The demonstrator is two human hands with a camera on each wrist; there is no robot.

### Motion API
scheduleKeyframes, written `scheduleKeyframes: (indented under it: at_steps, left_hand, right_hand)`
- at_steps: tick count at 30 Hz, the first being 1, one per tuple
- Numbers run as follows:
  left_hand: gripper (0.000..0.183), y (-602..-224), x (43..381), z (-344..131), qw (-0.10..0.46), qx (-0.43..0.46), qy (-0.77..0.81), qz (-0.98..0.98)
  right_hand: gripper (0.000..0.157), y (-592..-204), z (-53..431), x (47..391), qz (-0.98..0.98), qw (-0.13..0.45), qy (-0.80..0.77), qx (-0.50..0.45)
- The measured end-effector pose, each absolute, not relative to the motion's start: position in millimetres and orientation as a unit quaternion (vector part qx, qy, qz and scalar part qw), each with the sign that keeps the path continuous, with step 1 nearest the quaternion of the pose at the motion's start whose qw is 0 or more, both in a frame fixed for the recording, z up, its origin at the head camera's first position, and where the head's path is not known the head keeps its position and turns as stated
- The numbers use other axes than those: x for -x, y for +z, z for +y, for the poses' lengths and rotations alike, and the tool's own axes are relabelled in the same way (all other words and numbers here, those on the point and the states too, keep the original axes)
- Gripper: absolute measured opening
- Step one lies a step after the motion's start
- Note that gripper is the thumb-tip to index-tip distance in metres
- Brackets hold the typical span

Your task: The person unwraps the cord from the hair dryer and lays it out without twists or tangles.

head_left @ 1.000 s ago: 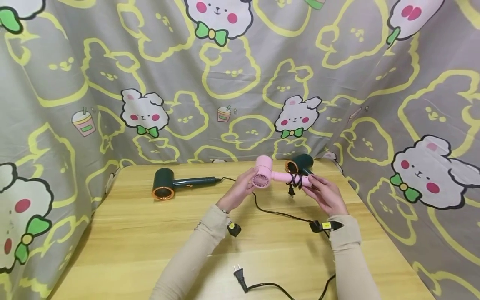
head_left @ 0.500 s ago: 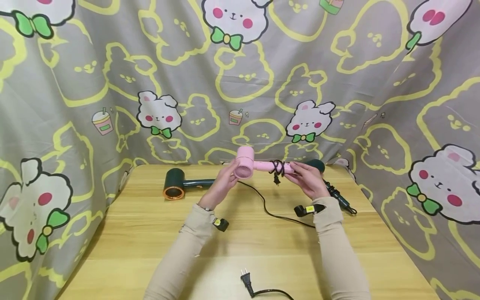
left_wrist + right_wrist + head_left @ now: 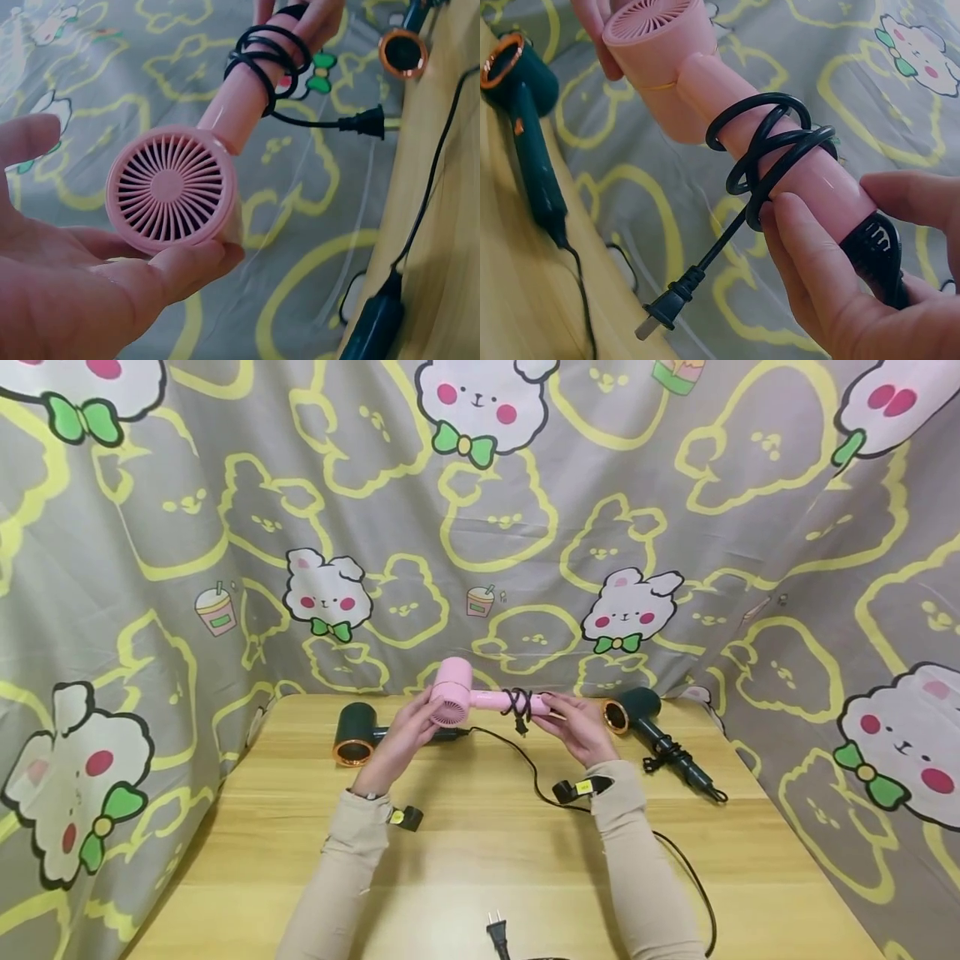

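Head view from above, wrist views close, all sharing pink dryer [image 3: 480, 700]

We see a pink hair dryer [image 3: 468, 697] with a black cord [image 3: 517, 707] wound on its handle. Two dark green hair dryers [image 3: 356, 733] [image 3: 637, 717] have copper-orange rims. The table [image 3: 480, 868] is light yellow wood. The curtain [image 3: 225, 527] is grey, with yellow outlines and white rabbits wearing green bows.

Hairdryer [image 3: 480, 700] above table [image 3: 262, 852], between 2 others [image 3: 360, 739]
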State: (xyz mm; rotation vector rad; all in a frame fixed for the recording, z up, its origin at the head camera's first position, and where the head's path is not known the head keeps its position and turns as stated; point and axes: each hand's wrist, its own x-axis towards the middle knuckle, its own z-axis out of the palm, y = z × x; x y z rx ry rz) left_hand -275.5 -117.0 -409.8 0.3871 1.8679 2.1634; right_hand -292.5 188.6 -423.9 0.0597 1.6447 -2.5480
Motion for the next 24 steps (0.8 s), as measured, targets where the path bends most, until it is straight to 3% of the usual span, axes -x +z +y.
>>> scheduleKeyframes:
  at_steps: [5, 13, 24]
  left_hand:
    - [0.072, -416.6, 270.3, -136.3, 0.108, -0.139, 0.722, 0.669]
    - [0.072, -429.7, 269.0, -157.9, 0.096, -0.135, 0.703, 0.692]
    - [0.097, -440.4, 276.4, -177.0, 0.064, -0.165, 0.562, 0.808]
  right_hand:
    - [0.026, -432.9, 172.5, 292.3, 0.530, 0.058, -0.846, -0.006]
    - [0.016, -446.8, 155.9, 288.8, 0.516, 0.054, -0.854, -0.022]
    - [0.018, -458.8, 152.5, 289.8, 0.530, 0.062, -0.845, -0.026]
